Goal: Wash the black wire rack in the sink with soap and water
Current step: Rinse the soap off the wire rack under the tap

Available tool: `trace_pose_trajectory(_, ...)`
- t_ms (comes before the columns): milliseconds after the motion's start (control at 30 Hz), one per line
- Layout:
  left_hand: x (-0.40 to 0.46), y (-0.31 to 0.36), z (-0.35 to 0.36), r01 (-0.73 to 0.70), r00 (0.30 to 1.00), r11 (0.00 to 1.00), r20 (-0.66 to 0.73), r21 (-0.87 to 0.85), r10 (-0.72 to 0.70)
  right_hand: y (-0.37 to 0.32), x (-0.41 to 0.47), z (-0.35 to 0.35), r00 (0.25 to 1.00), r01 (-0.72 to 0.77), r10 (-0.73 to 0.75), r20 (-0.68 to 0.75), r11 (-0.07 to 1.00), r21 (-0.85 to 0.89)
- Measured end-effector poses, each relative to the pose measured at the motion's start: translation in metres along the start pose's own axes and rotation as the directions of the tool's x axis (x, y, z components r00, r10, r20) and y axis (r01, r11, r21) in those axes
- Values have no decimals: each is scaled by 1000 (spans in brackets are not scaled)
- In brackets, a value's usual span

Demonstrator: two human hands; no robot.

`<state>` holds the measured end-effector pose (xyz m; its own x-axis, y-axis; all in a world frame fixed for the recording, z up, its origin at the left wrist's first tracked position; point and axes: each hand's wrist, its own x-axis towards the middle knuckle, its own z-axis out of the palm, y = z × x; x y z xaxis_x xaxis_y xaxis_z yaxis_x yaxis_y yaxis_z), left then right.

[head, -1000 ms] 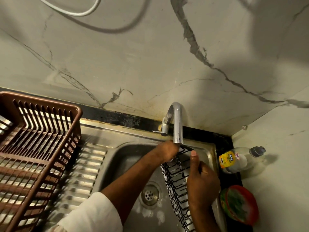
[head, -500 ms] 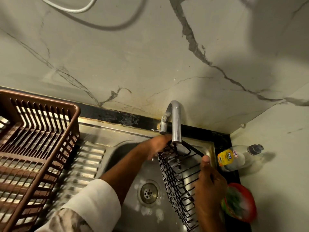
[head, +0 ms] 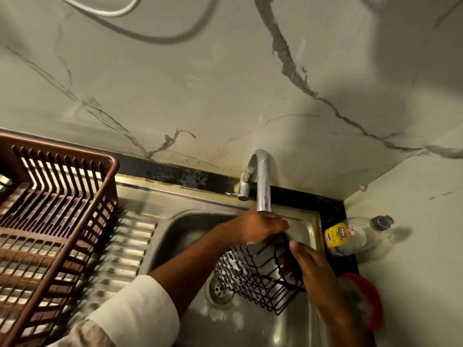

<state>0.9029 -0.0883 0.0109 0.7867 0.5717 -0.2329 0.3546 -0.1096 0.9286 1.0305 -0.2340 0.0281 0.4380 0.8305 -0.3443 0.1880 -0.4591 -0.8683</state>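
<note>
The black wire rack hangs tilted over the steel sink, above the drain. My left hand reaches across under the chrome tap spout and grips the rack's upper edge. My right hand holds the rack's right end, fingers curled round its wire frame. Foam patches lie on the sink floor near the drain. I cannot tell whether water runs from the spout.
A brown plastic dish basket stands on the ribbed drainboard at the left. A clear dish soap bottle lies on the black ledge at the right, with a red bowl holding a green scrubber below it. Marble wall rises behind.
The rack has swung from upright under the spout down to a flatter tilt over the drain. My left hand moved right under the spout; my right hand shifted onto the rack's right end.
</note>
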Motion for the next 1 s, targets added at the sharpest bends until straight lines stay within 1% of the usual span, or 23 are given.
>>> trace_pose_trajectory(33,-2,4,1,-34,999,999,9,39,34,-6,0,7,999,30,-31,-12,997,-72)
trace_pose_trajectory(67,-3,7,3,-37,999,999,9,13,37,-9,1,13,995,80,-87,-50,989,-121)
trace_pose_trajectory(100,-5,11,5,-22,1000,999,5,-50,22,-10,2,18,985,121,-138,-106,981,-153)
trace_pose_trajectory(167,-9,9,5,4,1000,989,-15,-147,-7,-11,4,25,962,163,-205,-178,961,-225)
trace_pose_trajectory(200,-10,2,3,1,1000,988,-19,-154,-4,-11,2,27,956,174,-222,-189,955,-242)
trace_pose_trajectory(233,-12,-6,0,-4,1000,988,-11,-154,3,-10,-1,26,954,176,-224,-201,957,-232)
trace_pose_trajectory(333,-19,-42,-12,60,998,990,-16,-124,-63,-10,-10,19,956,134,-162,-244,983,-126)
trace_pose_trajectory(433,-21,-71,-26,143,989,990,-44,-9,-143,-15,-16,12,956,133,-129,-262,991,-4)
trace_pose_trajectory(500,-19,-73,-28,207,978,975,-49,84,-204,-17,-17,11,954,146,-138,-265,989,9)
trace_pose_trajectory(533,-16,-68,-27,208,978,971,-34,116,-206,-18,-16,11,950,150,-147,-277,989,-9)
trace_pose_trajectory(567,-15,-57,-24,179,984,977,-8,118,-179,-18,-14,11,947,152,-154,-281,988,-29)
trace_pose_trajectory(600,-14,-44,-20,141,989,986,28,85,-144,-19,-11,13,945,157,-165,-281,986,-50)
trace_pose_trajectory(667,-16,-11,-8,19,992,998,120,53,-25,-19,-8,16,943,197,-216,-254,976,-98)
trace_pose_trajectory(733,-14,7,3,-98,985,985,152,143,76,-20,-8,16,940,221,-240,-243,970,-103)
trace_pose_trajectory(767,-12,7,5,-133,983,973,149,191,106,-20,-8,15,939,220,-238,-248,971,-98)
trace_pose_trajectory(800,-9,2,5,-146,983,971,143,189,120,-19,-9,14,938,218,-236,-254,971,-97)
trace_pose_trajectory(833,-9,-3,2,-139,983,978,141,158,118,-18,-11,12,938,211,-233,-258,971,-110)
trace_pose_trajectory(867,-11,-11,-2,-79,989,992,136,96,66,-17,-14,10,937,199,-226,-266,972,-125)
trace_pose_trajectory(933,-13,-23,-14,58,995,998,77,2,-58,-17,-20,7,936,177,-205,-286,977,-120)
trace_pose_trajectory(1000,-12,-34,-19,141,990,990,11,0,-141,-18,-26,5,940,157,-180,-290,982,-103)
